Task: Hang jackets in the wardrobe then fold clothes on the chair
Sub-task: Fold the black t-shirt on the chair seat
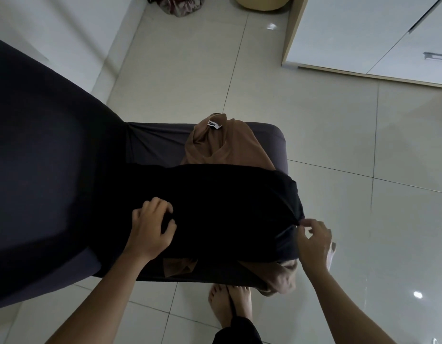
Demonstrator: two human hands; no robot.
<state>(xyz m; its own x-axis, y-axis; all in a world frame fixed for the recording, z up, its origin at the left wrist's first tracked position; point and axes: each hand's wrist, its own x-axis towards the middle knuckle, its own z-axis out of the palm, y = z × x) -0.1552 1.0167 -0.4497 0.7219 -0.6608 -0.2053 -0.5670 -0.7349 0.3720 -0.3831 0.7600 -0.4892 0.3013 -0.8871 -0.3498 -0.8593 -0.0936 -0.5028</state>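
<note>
Black garment (227, 207) lies across chair (277, 137) seat, centre frame, over brown garment (215, 145). Left hand (150, 227) fingers curled, gripping cloth; right hand (314, 240) pinches right edge. Best: pull taut, square edges, smooth before folding.

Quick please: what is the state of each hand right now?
Left hand: fingers curled on the black garment, gripping it.
Right hand: pinches the black garment's edge.

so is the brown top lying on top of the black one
No, the black garment is spread over the brown top, which pokes out past its far and near edges.
</note>
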